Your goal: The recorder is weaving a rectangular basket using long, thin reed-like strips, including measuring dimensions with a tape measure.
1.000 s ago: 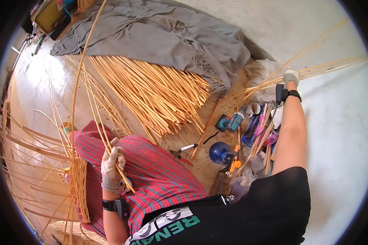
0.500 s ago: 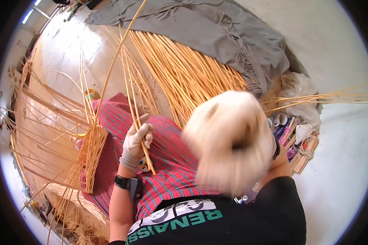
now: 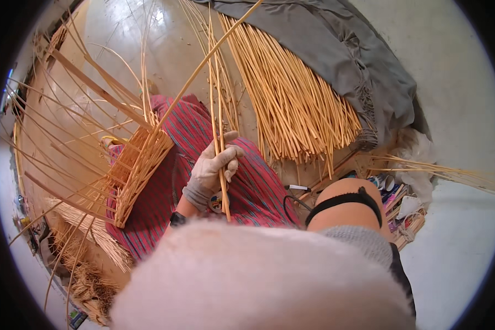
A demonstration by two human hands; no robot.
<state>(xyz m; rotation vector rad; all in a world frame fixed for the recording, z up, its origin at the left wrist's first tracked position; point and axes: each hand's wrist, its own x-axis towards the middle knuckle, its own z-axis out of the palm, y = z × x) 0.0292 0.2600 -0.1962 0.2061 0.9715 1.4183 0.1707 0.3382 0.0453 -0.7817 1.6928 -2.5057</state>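
left: brown strips (image 3: 99, 89) fan outward from the woven piece (image 3: 140, 168), which sits tilted against the plaid cloth (image 3: 184, 126). expected handling: light, springy at the loose ends, stiffer where the rods cross; best held by the dense woven band, since the fanned ends would likely bend or whip if used as a handle. one long thicker rod (image 3: 206, 60) slants from near the band toward the far side. near left: a pale bundle (image 3: 102, 236) of finer stems. centre-left: left grip (image 3: 214, 165), gloved, is closed round a pair of rods (image 3: 226, 201), thumb laid across them; their near ends show just below the palm, over the plaid cloth, and their length runs toward the far side. judged light, smooth and moderately stiff, perhaps a little slippery against the glove; holding close to the near ends should give control there but leave the far length free to sway. a sharp bend could kink or split them. centre, far: a large heap of rods (image 3: 297, 104), partly under grey cloth (image 3: 335, 44). centre to right, near: right grip (image 3: 264, 275), gloved, blurred and very close; cannot tell whether it holds anything. far right: thin loose rods (image 3: 451, 174) beside crumpled clear plastic (image 3: 418, 151).
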